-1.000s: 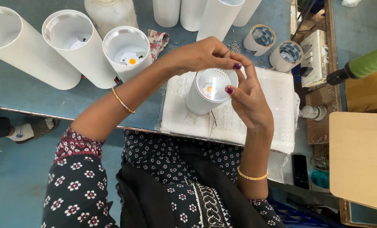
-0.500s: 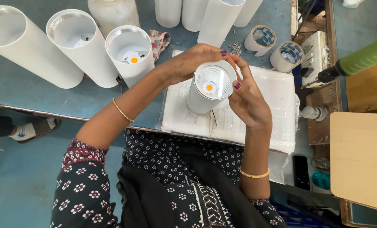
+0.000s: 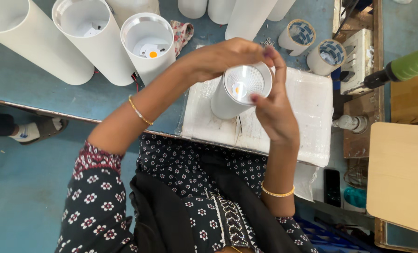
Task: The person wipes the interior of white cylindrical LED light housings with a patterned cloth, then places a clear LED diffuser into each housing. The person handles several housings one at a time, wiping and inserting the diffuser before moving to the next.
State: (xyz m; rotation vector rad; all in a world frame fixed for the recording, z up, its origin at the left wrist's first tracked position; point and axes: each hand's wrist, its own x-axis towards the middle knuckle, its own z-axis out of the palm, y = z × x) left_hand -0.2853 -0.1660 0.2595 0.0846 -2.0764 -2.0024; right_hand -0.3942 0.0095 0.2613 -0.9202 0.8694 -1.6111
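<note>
Above the white padded work mat (image 3: 307, 107), left hand (image 3: 218, 58) and right hand (image 3: 274, 110) pinch the rim of a white cylindrical lamp housing (image 3: 237, 91), its ribbed reflector already seated inside, unlike the open housing (image 3: 148, 44) nearby.

A blue worktable (image 3: 92, 96) is carrying white cylindrical lamp housings (image 3: 94, 40), two tape rolls (image 3: 312, 44), a floral rag (image 3: 183, 30) and a white foam pad (image 3: 307, 107).

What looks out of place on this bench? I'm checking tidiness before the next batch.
A floral cloth scrap lies crumpled among the white cylinder housings, and red and black wires trail loose from one.
</note>
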